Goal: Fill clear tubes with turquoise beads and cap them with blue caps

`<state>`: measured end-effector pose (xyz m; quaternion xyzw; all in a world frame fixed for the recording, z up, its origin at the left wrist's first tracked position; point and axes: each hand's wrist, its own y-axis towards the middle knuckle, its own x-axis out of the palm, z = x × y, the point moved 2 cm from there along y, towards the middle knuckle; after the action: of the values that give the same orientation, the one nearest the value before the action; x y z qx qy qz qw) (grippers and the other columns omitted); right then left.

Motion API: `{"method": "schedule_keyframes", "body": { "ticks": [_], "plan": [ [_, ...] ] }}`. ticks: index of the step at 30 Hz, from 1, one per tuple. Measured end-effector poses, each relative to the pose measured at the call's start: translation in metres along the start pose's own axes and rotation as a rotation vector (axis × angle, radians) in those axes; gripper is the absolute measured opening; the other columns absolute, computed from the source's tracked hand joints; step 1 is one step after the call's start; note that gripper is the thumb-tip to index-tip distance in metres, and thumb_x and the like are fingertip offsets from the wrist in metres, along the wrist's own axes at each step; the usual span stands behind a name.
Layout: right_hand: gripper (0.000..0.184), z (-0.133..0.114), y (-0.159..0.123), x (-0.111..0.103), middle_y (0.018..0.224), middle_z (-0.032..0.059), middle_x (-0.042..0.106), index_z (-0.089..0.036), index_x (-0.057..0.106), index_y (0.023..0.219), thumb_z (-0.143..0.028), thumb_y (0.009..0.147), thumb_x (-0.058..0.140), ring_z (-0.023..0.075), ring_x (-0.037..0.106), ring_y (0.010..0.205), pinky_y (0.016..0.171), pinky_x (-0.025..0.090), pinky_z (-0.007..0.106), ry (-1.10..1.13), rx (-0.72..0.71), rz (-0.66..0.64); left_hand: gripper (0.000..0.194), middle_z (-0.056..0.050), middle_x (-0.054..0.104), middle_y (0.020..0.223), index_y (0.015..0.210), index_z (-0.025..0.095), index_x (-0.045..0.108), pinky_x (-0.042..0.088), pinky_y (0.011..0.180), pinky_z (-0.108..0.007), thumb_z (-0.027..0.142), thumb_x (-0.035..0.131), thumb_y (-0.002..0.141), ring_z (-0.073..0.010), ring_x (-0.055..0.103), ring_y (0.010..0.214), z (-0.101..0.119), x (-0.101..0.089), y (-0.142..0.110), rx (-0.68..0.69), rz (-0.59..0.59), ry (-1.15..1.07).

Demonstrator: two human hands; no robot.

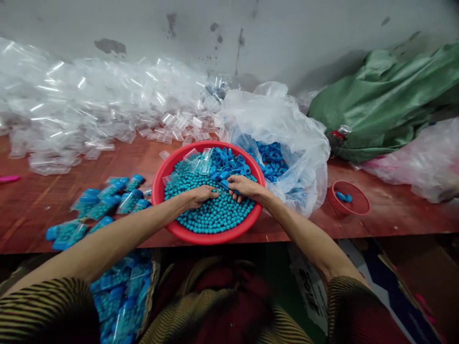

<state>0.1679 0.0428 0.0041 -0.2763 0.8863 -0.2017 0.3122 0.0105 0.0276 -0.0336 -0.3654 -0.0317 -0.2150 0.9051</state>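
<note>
Both hands are over a red basin (pixel 158 184) full of small turquoise balls (pixel 211 222). My left hand (pixel 202 196) is closed low among the balls, its fingers curled; what it holds, if anything, is hidden. Just to its right, my right hand (pixel 242 186) pinches a blue plastic cap (pixel 224 183) between thumb and fingers. More blue caps (pixel 231 162) are heaped at the back right of the basin. Clear plastic cases (pixel 197 162) lie on the balls at the back left.
Filled cases with blue caps (pixel 103 205) lie left of the basin; more fill a box (pixel 122 296) below the table edge. Clear cases (pixel 89 105) are piled along the wall. A plastic bag (pixel 304 157) of blue caps and a small red basket (pixel 349 198) stand right.
</note>
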Motion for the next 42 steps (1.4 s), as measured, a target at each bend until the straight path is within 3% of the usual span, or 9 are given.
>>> {"method": "schedule_keyframes", "body": {
  "ticks": [5,7,10,13,17,20,28,35,42],
  "plan": [
    [0.023,0.001,0.002,0.008,0.101,0.0135,0.065,-0.014,0.05,0.11,-0.016,0.089,0.043,0.0243,0.062,0.095,0.077,0.049,0.033,-0.524,-0.119,0.231,0.025,0.001,0.063,0.058,0.063,0.014,0.06,0.047,0.074,-0.033,0.021,0.08,0.05,-0.0161,0.058,0.065,-0.003,-0.001,0.011,-0.002,0.067,0.022],
    [0.019,0.0,0.005,0.011,0.101,0.0133,0.065,-0.014,0.052,0.105,-0.016,0.088,0.044,0.0248,0.062,0.095,0.077,0.05,0.034,-0.571,-0.129,0.225,0.025,0.002,0.061,0.056,0.06,0.015,0.057,0.045,0.072,-0.032,0.019,0.08,0.049,-0.0153,0.056,0.062,-0.005,-0.002,0.015,0.009,0.11,0.03],
    [0.01,-0.001,0.009,0.01,0.079,0.0037,0.066,-0.016,0.053,0.091,-0.016,0.089,0.043,0.0143,0.063,0.067,0.057,0.051,0.023,-0.41,-0.082,0.092,0.023,0.003,0.06,0.056,0.058,0.015,0.056,0.044,0.069,-0.029,0.017,0.078,0.05,-0.0131,0.053,0.06,-0.006,-0.003,0.015,0.036,0.133,0.026],
    [0.007,-0.001,0.007,0.006,0.061,-0.0044,0.055,-0.017,0.048,0.083,-0.013,0.087,0.045,0.0071,0.053,0.046,0.04,0.044,0.016,-0.038,-0.025,-0.017,0.019,0.002,0.061,0.059,0.058,0.014,0.057,0.043,0.069,-0.027,0.019,0.075,0.054,-0.0114,0.053,0.06,-0.003,-0.002,0.009,0.074,0.107,-0.007],
    [0.004,-0.001,-0.002,0.001,0.057,-0.0073,0.051,-0.018,0.047,0.084,-0.015,0.086,0.049,0.0049,0.049,0.043,0.036,0.04,0.013,0.295,-0.082,-0.104,0.018,0.001,0.061,0.062,0.061,0.014,0.059,0.042,0.069,-0.026,0.022,0.074,0.058,-0.0112,0.053,0.061,0.005,-0.002,-0.006,0.114,0.058,-0.045],
    [0.003,-0.003,-0.006,0.0,0.058,-0.0076,0.052,-0.018,0.048,0.086,-0.017,0.085,0.051,0.004,0.047,0.042,0.035,0.037,0.012,0.32,-0.138,-0.104,0.017,0.0,0.062,0.064,0.066,0.013,0.062,0.041,0.066,-0.026,0.022,0.075,0.059,-0.0113,0.053,0.061,0.01,-0.003,-0.016,0.13,0.043,-0.054],
    [0.014,-0.002,-0.006,0.013,0.067,-0.0054,0.052,-0.019,0.05,0.101,-0.021,0.088,0.045,0.0062,0.046,0.049,0.045,0.038,0.017,0.094,-0.369,0.161,0.025,0.005,0.054,0.057,0.068,0.014,0.057,0.035,0.054,-0.02,0.029,0.075,0.062,-0.0068,0.047,0.053,0.01,0.0,-0.03,0.335,0.182,-0.061],
    [0.02,0.001,-0.007,0.02,0.068,-0.0048,0.053,-0.019,0.051,0.106,-0.024,0.088,0.043,0.0075,0.047,0.047,0.046,0.04,0.019,0.129,-0.341,0.156,0.033,0.0,0.063,0.075,0.091,0.019,0.047,0.041,0.038,-0.02,0.034,0.069,0.072,-0.0143,0.062,0.051,0.006,0.01,-0.043,0.265,0.067,-0.199],
    [0.026,-0.008,-0.023,0.015,0.086,0.0051,0.062,-0.016,0.054,0.111,-0.022,0.089,0.043,0.017,0.059,0.08,0.078,0.044,0.03,-0.172,-0.469,0.524,0.045,-0.003,0.065,0.083,0.112,0.02,0.045,0.044,0.036,-0.02,0.03,0.068,0.075,-0.0146,0.064,0.052,0.005,0.009,-0.046,0.276,-0.039,-0.29]
  ]
}}
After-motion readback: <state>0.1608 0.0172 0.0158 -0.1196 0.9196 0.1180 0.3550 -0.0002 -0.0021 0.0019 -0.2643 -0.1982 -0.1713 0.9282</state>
